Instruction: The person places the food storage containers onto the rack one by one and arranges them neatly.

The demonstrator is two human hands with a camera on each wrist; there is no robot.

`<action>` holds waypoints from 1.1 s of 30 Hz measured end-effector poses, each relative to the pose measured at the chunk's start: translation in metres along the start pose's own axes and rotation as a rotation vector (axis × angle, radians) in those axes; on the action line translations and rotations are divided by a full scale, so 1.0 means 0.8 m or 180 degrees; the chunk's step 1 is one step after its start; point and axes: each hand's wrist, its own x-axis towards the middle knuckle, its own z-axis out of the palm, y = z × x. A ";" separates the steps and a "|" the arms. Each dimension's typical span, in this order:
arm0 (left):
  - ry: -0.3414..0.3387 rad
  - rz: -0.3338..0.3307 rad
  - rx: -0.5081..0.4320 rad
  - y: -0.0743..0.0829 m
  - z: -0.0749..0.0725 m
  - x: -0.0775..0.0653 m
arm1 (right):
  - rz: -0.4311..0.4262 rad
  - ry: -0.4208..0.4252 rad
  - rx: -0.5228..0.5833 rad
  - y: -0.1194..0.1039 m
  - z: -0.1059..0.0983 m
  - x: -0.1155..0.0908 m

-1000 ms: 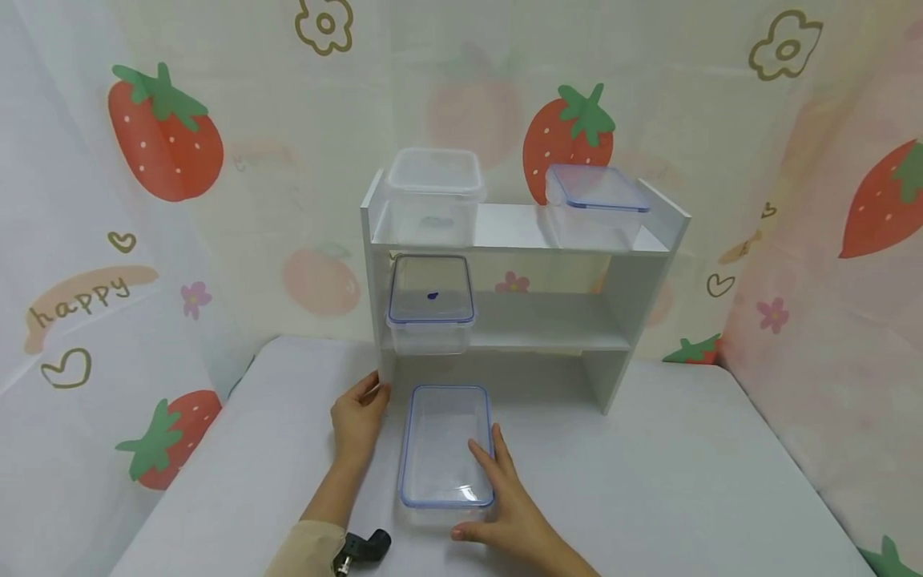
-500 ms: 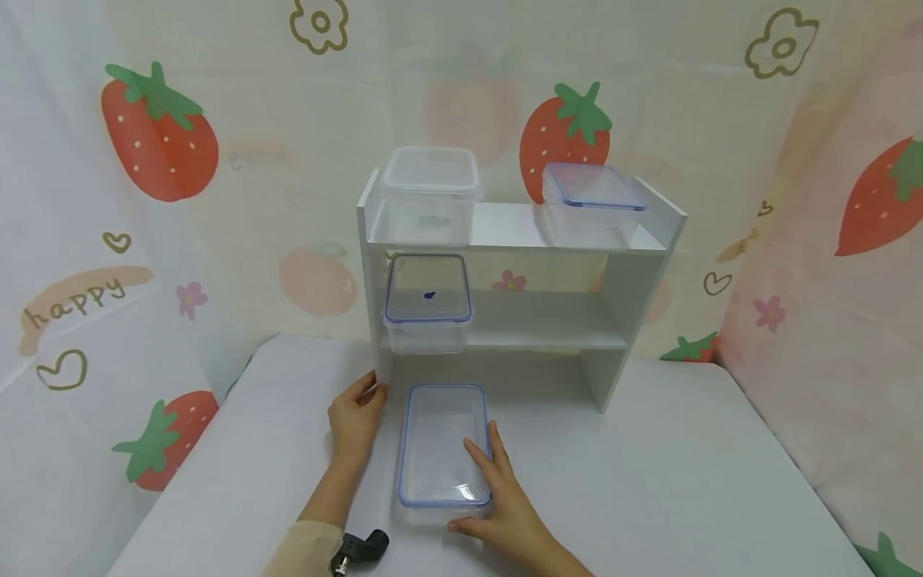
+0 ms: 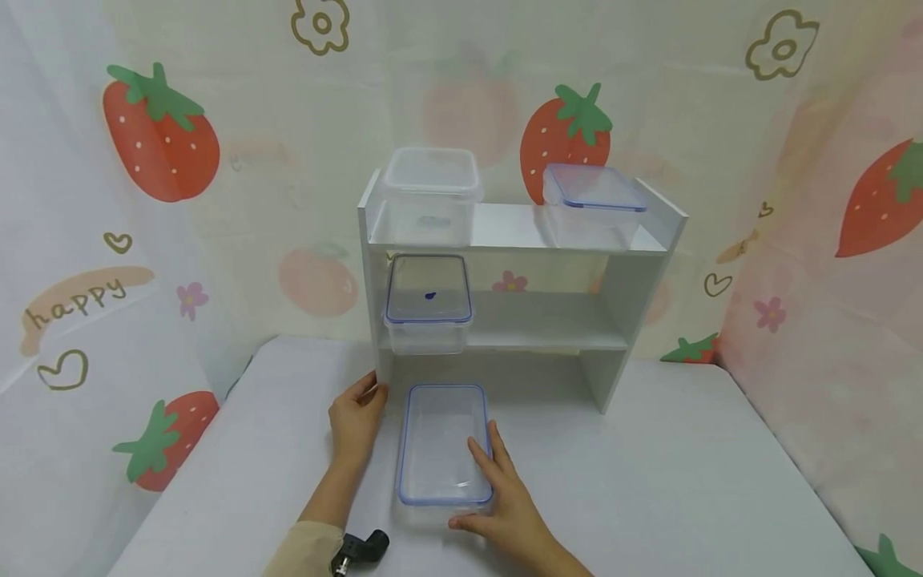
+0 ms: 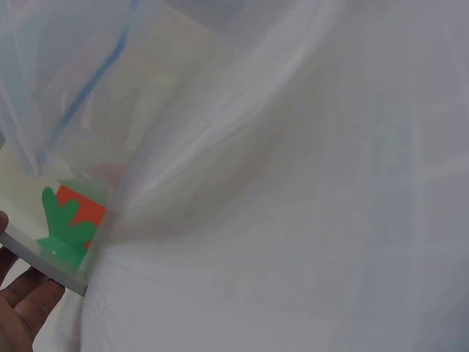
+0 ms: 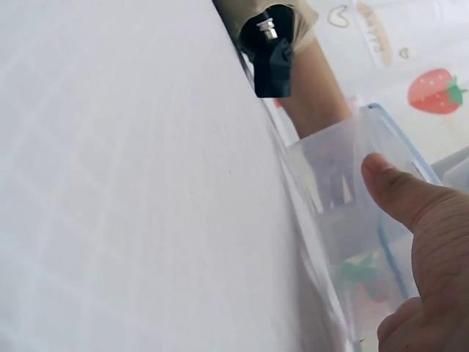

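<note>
A clear food container (image 3: 440,449) with a blue-rimmed lid stands on the white table, long side running toward the shelf. At its near right corner is my right hand (image 3: 515,513), fingers spread and mostly straight. The thumb lies by the front wall, one finger reaches over the lid, another extends along the right edge. In the right wrist view the thumb crosses in front of the container's wall (image 5: 330,191). My left hand (image 3: 356,417) grips the lower front of the white shelf's left side panel (image 3: 384,369); in the left wrist view its fingers (image 4: 37,304) lie against the panel edge (image 4: 47,265).
On the shelf's top board (image 3: 508,224) stand a white-lidded container (image 3: 433,196) at left and a blue-lidded one (image 3: 594,204) at right. Another blue-rimmed container (image 3: 429,308) sits on the middle board's left, its front overhanging the edge. A black fitting (image 3: 364,549) juts from the left sleeve.
The glare near the front of the lid has dimmed, and the right hand's finger over the lid has shifted slightly. The left hand stays on the shelf panel.
</note>
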 end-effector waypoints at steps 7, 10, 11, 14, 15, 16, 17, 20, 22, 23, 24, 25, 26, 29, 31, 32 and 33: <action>-0.0015 0.0010 0.0012 0.001 -0.001 0.001 | -0.0051 0.0051 0.0010 -0.004 -0.003 0.001; -0.0005 -0.0002 -0.0008 0.001 -0.002 0.001 | -0.0027 0.0045 0.0065 -0.007 -0.003 0.001; -0.0008 -0.0013 -0.0019 0.001 -0.002 0.001 | -0.0021 0.0039 0.0081 -0.007 -0.003 0.002; -0.0020 -0.0051 -0.0046 0.000 -0.002 0.002 | 0.0016 0.0011 0.0115 -0.010 -0.004 0.003; -0.0026 -0.0059 -0.0054 -0.001 -0.001 0.002 | 0.0026 0.0000 0.0110 -0.011 -0.004 0.004; -0.0037 -0.0068 -0.0059 -0.002 -0.001 0.003 | 0.0035 -0.0010 0.0102 -0.013 -0.005 0.004; -0.0044 -0.0069 -0.0063 -0.003 -0.001 0.003 | 0.0046 -0.0019 0.0100 -0.014 -0.006 0.005; -0.0058 -0.0053 -0.0061 -0.005 0.000 0.005 | 0.0067 -0.0045 0.0114 -0.020 -0.009 0.009; -0.0060 -0.0033 -0.0039 -0.005 0.000 0.006 | 0.0079 -0.0060 0.0148 -0.024 -0.012 0.011; -0.0058 -0.0016 -0.0033 -0.005 0.000 0.005 | 0.0091 -0.0074 0.0171 -0.027 -0.013 0.012; -0.0056 -0.0010 -0.0026 -0.005 0.000 0.005 | 0.0104 -0.0089 0.0196 -0.029 -0.014 0.013; -0.0053 -0.0005 -0.0019 -0.005 0.000 0.005 | 0.0089 -0.0094 0.0203 -0.031 -0.015 0.013; -0.0056 0.0004 -0.0016 -0.005 -0.001 0.005 | 0.0096 -0.0104 0.0215 -0.034 -0.016 0.013; -0.0076 0.0011 -0.0028 -0.004 -0.002 0.003 | 0.0094 -0.0118 0.0218 -0.040 -0.018 0.013; -0.0086 0.0010 -0.0031 -0.003 -0.003 0.003 | 0.0086 -0.0121 0.0210 -0.045 -0.020 0.012; -0.0088 0.0004 -0.0034 -0.003 -0.002 0.002 | 0.0105 -0.0130 0.0231 -0.047 -0.022 0.011; -0.0085 -0.0005 -0.0033 -0.003 -0.002 0.002 | 0.0114 -0.0133 0.0241 -0.050 -0.024 0.010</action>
